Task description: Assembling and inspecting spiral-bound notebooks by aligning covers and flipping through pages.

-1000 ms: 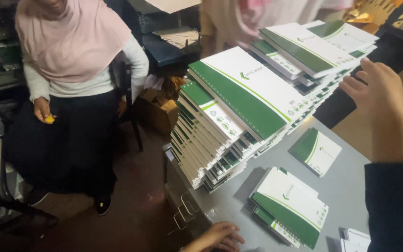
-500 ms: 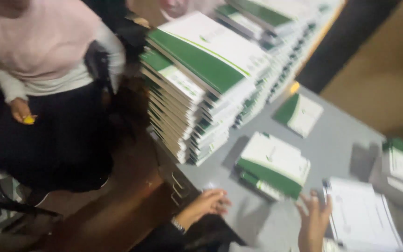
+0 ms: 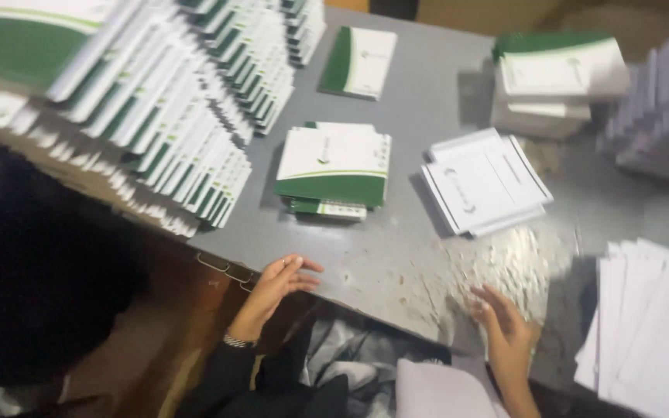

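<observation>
A tall slanted stack of green-and-white booklets point(image 3: 156, 101) runs off the top left edge, blurred. The left hand point(image 3: 284, 280) rests open and empty on the grey table's point(image 3: 396, 263) near edge. A small green-and-white booklet pile point(image 3: 334, 170) lies beyond it, then loose white sheets point(image 3: 483, 182). The right hand point(image 3: 505, 325), fingers spread, holds nothing. White paper point(image 3: 652, 325) is cut off at right.

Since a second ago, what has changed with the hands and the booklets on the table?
The left hand stayed at the near table edge. The right hand, raised near the tall stacks a second ago, has come down to the bare grey table, open and holding nothing. The small green-and-white booklet pile, the single booklet and the tall booklet stacks lie as before.
</observation>
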